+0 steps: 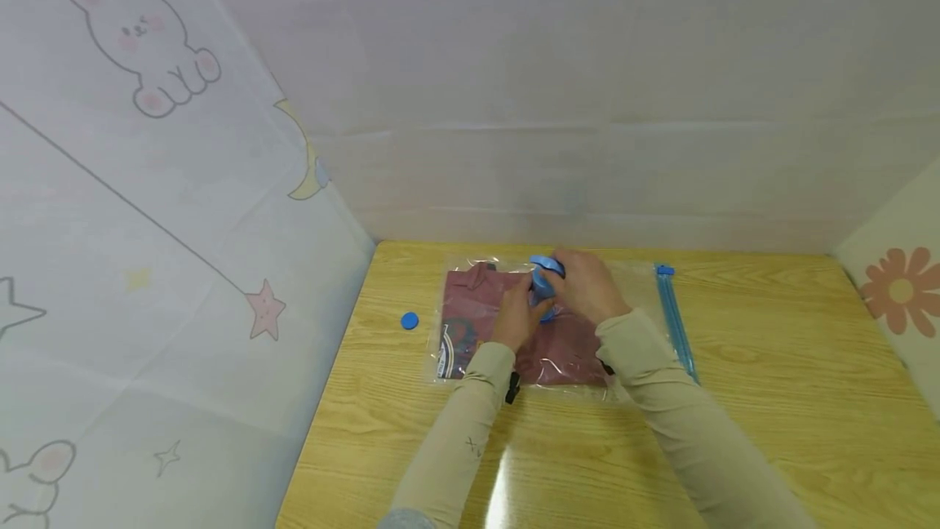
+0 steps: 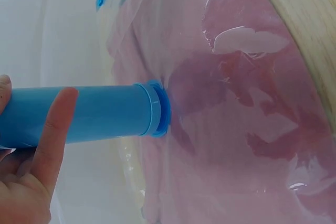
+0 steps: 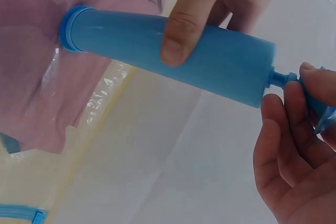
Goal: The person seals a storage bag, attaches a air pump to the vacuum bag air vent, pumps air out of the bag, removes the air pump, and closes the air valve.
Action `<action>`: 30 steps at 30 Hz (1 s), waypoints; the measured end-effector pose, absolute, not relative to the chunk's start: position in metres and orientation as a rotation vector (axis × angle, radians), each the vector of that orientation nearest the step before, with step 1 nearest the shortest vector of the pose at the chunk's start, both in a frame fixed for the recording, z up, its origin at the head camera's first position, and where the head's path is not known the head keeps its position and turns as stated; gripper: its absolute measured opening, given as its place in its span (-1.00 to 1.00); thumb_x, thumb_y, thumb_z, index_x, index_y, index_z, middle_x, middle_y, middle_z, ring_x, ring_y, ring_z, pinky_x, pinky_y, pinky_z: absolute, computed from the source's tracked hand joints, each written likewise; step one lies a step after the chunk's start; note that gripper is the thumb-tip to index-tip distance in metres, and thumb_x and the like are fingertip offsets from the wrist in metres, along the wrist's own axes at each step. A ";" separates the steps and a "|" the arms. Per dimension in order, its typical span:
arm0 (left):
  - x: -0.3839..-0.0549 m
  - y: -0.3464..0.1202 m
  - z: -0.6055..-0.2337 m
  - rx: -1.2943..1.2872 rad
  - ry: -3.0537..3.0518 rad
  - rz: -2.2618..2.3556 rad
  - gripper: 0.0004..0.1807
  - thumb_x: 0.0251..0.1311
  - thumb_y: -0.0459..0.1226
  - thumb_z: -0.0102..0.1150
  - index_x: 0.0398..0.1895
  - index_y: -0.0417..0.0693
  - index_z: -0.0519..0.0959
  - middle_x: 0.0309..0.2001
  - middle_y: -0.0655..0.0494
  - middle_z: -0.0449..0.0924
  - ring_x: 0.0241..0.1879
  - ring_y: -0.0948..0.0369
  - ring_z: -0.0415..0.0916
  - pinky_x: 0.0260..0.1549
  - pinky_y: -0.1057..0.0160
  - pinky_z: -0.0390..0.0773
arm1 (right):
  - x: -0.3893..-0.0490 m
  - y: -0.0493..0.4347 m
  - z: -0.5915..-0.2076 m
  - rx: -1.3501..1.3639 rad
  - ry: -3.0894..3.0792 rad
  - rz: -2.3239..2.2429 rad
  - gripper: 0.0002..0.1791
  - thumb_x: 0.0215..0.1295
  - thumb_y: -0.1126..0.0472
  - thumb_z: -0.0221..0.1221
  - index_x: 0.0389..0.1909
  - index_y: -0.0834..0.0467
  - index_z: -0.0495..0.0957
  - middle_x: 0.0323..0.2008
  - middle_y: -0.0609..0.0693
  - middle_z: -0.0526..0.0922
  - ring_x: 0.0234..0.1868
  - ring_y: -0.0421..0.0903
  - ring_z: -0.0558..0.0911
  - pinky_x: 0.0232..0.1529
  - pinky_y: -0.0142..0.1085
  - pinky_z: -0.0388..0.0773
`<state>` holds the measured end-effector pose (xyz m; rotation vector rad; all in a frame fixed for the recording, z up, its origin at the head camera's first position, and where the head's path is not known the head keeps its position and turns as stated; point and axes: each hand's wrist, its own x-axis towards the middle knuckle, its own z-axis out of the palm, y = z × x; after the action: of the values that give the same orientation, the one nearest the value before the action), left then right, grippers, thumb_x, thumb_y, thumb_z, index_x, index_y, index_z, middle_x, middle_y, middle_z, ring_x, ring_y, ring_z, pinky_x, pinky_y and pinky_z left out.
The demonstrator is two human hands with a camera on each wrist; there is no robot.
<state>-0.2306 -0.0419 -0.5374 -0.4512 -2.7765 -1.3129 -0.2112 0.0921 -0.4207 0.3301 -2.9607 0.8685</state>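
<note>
A blue hand pump (image 2: 100,114) stands with its wide end on the valve of a clear vacuum storage bag (image 1: 639,292). Inside the bag lies a folded dark-red garment (image 1: 561,345) with a printed patch at its left corner. My left hand (image 1: 516,318) grips the pump's barrel, thumb on one side and fingers round the other. At the pump's top, the fingers and thumb of my right hand (image 3: 304,156) hold the handle (image 3: 317,103); a short length of rod shows between handle and barrel.
A round blue cap (image 1: 410,321) lies on the wooden table (image 1: 352,431), left of the bag. Along the bag's right edge runs a blue zip seal (image 1: 676,317) with a slider (image 1: 665,270) at its far end. Printed white sheets (image 1: 558,104) hang behind and at both sides.
</note>
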 end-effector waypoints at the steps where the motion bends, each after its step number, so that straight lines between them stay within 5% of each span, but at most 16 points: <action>1: -0.230 -0.042 -0.537 -0.449 -2.779 -1.305 -0.44 0.21 -0.04 0.26 0.26 0.10 0.41 0.11 0.01 0.62 0.11 0.11 0.58 0.07 0.11 0.58 | -0.212 0.092 -0.422 0.330 -2.970 0.866 -0.80 0.32 0.13 0.21 -0.32 0.21 0.52 -0.47 0.06 0.59 -0.50 -0.06 0.50 -0.43 -0.23 0.38; 30: -0.227 -0.040 -0.537 -0.480 -2.773 -1.294 -0.45 0.23 -0.04 0.24 0.26 0.07 0.39 0.10 -0.01 0.63 0.10 0.11 0.58 0.06 0.13 0.59 | -0.209 0.095 -0.428 0.386 -2.914 0.775 -0.80 0.33 0.15 0.19 -0.28 0.24 0.56 -0.41 0.08 0.65 -0.44 -0.03 0.57 -0.38 -0.14 0.49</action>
<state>-0.2268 -0.0401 -0.5369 -0.4795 -2.7727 -1.2938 -0.2091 0.0948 -0.4285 0.3855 -2.9144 0.7749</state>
